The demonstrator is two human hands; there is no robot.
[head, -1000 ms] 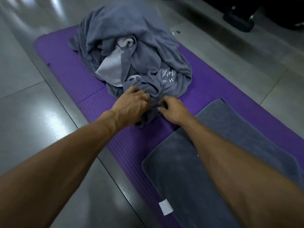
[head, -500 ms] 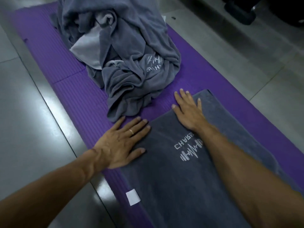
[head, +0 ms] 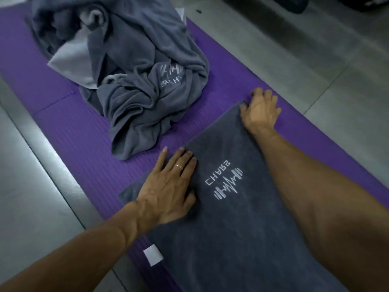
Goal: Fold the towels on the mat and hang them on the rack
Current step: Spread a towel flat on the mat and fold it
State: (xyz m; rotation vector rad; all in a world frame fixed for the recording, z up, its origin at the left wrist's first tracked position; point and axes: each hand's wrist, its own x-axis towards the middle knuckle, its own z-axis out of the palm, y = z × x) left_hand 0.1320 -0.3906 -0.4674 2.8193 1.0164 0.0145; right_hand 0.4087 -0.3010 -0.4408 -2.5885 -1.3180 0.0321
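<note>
While flat towel [head: 242,218] lies spread on ribbed purple mat [head: 84,131], I see plush dark-grey nap, white stitched logo, white tag at near edge. Left hand [head: 168,186] presses flat, fingers straight and close together. Right hand [head: 260,111] blurred at far corner, fingers spread. Crumpled towel heap [head: 134,81] beyond, top cut off. Glossy tiled floor [head: 315,70] around.
</note>
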